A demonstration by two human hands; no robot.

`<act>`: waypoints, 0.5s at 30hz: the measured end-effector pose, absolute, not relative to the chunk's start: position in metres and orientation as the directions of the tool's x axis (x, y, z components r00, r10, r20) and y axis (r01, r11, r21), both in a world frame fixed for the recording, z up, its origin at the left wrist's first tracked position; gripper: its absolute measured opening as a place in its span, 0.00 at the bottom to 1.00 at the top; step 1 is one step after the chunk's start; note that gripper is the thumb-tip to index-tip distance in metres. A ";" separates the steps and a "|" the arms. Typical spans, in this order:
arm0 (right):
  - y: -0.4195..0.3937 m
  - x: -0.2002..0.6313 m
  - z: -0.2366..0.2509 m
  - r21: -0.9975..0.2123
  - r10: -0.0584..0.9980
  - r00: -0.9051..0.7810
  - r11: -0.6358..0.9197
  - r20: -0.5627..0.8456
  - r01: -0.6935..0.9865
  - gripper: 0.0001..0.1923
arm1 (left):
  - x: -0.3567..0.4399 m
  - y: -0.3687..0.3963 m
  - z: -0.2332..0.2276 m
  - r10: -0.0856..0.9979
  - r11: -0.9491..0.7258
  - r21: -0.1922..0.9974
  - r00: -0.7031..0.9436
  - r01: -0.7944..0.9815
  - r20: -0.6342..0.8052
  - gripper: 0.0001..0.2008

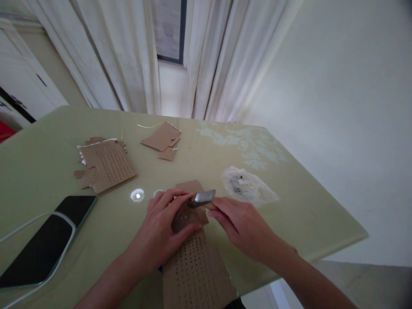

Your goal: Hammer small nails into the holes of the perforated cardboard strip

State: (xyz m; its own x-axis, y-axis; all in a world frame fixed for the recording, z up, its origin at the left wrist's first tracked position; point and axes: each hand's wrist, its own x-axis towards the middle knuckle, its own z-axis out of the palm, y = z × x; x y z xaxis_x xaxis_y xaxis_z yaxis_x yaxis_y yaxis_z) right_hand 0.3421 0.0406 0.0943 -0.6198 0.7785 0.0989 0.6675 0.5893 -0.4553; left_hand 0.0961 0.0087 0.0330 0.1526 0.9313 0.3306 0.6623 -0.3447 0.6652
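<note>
A long strip of brown perforated cardboard (196, 266) lies on the pale green table (48, 159) in front of me, its far end curled up. My left hand (161, 234) grips that far end between thumb and fingers. My right hand (244, 227) holds a small silver metal tool (202, 198) against the top of the cardboard, just above my left fingers. What the tool is I cannot tell.
A perforated cardboard sheet with scraps (106, 165) lies at the left, more cardboard pieces (162, 139) farther back. A crumpled clear plastic bag (246, 186) sits right of the hands. Two dark phones (45, 242) with a white cable rest at the left front. The table edge runs along the right.
</note>
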 end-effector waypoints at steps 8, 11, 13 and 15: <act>0.094 0.326 0.034 -0.375 0.950 -0.286 0.312 0.124 0.873 0.18 | 0.066 0.005 0.021 0.989 -0.091 0.850 -0.050 0.519 0.137 0.28; 0.098 0.319 0.014 -0.336 0.954 -0.287 0.299 0.087 0.893 0.18 | 0.062 -0.001 0.006 0.999 0.032 0.945 0.030 0.324 -0.044 0.28; 0.096 0.316 0.006 -0.317 0.947 -0.317 0.319 0.060 0.893 0.18 | 0.062 -0.003 -0.001 0.992 0.105 0.974 0.044 0.203 -0.116 0.28; 0.091 0.314 0.002 -0.304 0.938 -0.344 0.339 0.037 0.891 0.19 | 0.065 -0.005 -0.005 0.990 0.131 0.983 0.036 0.128 -0.137 0.28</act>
